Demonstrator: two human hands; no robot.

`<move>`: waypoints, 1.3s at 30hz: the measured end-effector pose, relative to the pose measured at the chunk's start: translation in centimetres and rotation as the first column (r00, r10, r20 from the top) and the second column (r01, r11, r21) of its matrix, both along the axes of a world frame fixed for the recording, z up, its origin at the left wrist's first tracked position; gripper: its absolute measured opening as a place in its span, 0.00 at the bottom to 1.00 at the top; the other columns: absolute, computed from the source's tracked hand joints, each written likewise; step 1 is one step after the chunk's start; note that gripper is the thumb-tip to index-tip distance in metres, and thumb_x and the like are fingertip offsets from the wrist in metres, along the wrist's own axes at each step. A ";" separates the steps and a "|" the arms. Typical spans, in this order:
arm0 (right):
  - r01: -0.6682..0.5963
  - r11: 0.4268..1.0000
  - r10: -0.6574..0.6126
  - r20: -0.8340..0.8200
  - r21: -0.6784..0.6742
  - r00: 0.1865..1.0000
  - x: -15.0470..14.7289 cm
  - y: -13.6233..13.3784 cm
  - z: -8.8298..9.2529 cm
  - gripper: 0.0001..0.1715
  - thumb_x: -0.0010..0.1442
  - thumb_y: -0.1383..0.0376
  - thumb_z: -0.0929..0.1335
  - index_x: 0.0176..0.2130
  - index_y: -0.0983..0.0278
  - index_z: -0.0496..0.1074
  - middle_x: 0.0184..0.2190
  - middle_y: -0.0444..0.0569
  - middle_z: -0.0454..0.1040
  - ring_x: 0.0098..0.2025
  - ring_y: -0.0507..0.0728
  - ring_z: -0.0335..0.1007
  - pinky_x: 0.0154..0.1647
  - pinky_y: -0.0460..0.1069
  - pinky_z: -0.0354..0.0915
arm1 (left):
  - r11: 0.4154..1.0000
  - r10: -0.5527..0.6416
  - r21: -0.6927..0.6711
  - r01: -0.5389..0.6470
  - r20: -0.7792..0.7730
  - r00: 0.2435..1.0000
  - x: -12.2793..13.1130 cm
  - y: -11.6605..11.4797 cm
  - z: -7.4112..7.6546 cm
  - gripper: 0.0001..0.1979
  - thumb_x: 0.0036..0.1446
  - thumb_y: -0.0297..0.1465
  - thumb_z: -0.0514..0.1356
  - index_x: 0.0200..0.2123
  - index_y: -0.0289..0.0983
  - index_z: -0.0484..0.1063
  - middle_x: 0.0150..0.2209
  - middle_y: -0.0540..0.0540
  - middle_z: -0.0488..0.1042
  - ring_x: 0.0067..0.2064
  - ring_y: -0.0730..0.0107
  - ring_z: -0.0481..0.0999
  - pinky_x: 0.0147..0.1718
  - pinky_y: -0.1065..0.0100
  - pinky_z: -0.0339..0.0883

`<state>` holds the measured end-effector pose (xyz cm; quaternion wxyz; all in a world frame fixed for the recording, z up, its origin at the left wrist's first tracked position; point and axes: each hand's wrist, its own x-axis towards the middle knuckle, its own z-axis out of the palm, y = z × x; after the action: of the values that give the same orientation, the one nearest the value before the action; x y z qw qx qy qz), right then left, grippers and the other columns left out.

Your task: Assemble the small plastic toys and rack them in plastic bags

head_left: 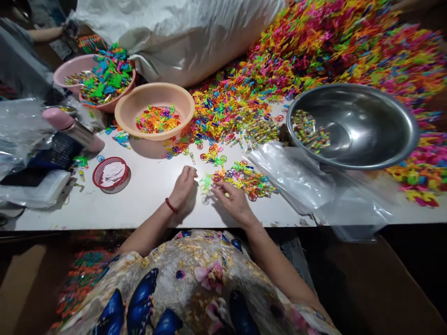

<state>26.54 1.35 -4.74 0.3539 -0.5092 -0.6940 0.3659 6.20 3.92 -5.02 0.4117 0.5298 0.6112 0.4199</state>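
Precision, with light pinching, is advised: left hand (183, 187) and right hand (234, 202), both curled, grip undeterminable, flank blurred light-green plastic pieces (206, 181) left of the small multicoloured plastic pile (257, 182).

Left forearm (148, 233) points to one o'clock, left hand (183, 187) loosely curled; right forearm (274, 258) points to eleven o'clock, right hand (233, 201) bent into a near-pinch.

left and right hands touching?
Apart: the head view shows white tabletop and blurred green plastic in the gap between left hand and right hand.
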 end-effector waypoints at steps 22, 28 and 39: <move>-0.225 0.821 -0.098 -0.517 -0.525 0.850 -2.7 -0.6 0.0 0.29 0.58 0.46 0.70 0.51 0.60 0.68 0.30 0.41 0.73 0.22 0.47 0.61 0.20 0.44 0.60 | 0.942 0.304 -0.321 -0.103 0.678 0.670 -5.4 4.5 0.7 0.14 0.47 0.20 0.68 0.37 0.34 0.72 0.34 0.45 0.79 0.37 0.67 0.81 0.34 0.68 0.74; -0.221 0.821 -0.105 -0.519 -0.527 0.848 -3.3 -0.7 0.1 0.26 0.57 0.45 0.70 0.45 0.61 0.72 0.32 0.43 0.74 0.24 0.48 0.63 0.20 0.43 0.59 | 0.952 0.252 -0.304 -0.028 0.731 0.635 -4.8 1.9 1.3 0.21 0.46 0.27 0.73 0.43 0.36 0.71 0.40 0.43 0.80 0.41 0.60 0.83 0.35 0.66 0.75; -0.054 0.940 -0.085 -0.386 -0.336 0.919 -2.8 -0.4 0.9 0.24 0.56 0.43 0.71 0.32 0.62 0.76 0.30 0.45 0.72 0.28 0.50 0.62 0.27 0.46 0.61 | 0.948 0.273 -0.314 -0.056 0.708 0.651 -2.3 -1.3 1.5 0.14 0.38 0.23 0.72 0.28 0.35 0.71 0.26 0.52 0.74 0.24 0.81 0.70 0.22 0.78 0.63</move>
<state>23.76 0.94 -3.82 0.3962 -0.4838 -0.5306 0.5722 3.94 2.66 -3.50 0.6512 0.1944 0.4861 0.5494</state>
